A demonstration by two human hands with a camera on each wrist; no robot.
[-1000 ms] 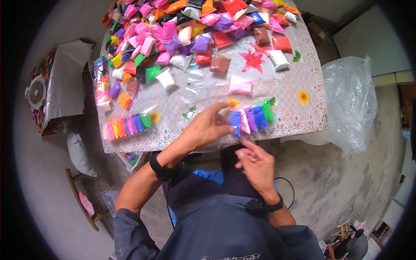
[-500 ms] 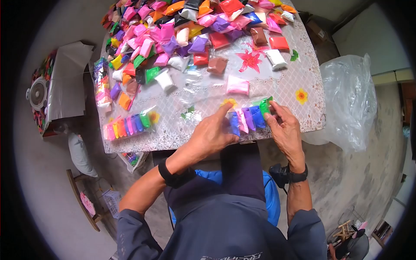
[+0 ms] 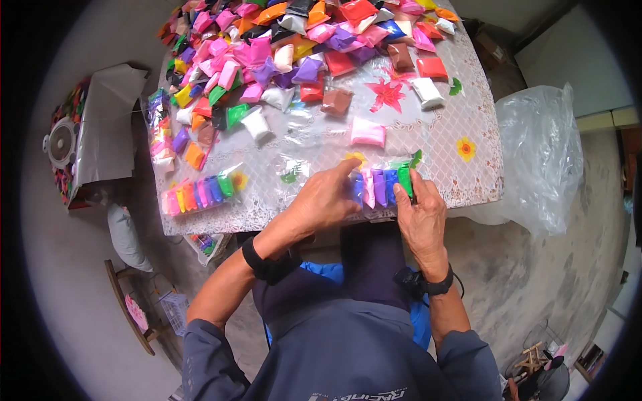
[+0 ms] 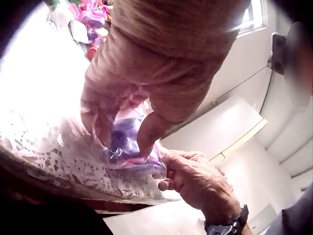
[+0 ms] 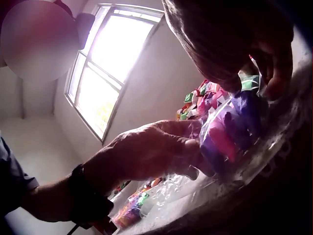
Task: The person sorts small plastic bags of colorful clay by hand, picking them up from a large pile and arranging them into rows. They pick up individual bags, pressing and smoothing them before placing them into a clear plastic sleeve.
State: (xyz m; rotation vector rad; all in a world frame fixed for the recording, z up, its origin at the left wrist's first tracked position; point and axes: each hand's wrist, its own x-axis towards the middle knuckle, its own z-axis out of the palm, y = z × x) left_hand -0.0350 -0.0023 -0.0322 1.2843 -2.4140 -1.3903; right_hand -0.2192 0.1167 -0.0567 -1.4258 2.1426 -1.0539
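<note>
A short row of small coloured packets [image 3: 380, 188], blue, pink, purple, blue and green, stands side by side in clear plastic at the table's front edge. My left hand [image 3: 324, 197] holds the row's left end between thumb and fingers. At the right end, my right hand [image 3: 424, 215] grips around the green packet [image 3: 405, 180]. The left wrist view shows thumb and fingers on both sides of a bluish-purple packet [image 4: 124, 134] under shiny film. A pink packet [image 5: 221, 139] shows between the two hands in the right wrist view.
A single pink-and-white packet [image 3: 368, 132] lies just behind the row. Another bagged row [image 3: 200, 194] lies at the front left. A big heap of coloured packets [image 3: 267, 57] covers the table's back. Clear plastic sheeting [image 3: 542, 157] hangs beside the table's right edge.
My right hand came up from below the table edge to the row's right end, then moved slightly left with it. The packets now sit closer together. The left hand stays at the left end.
</note>
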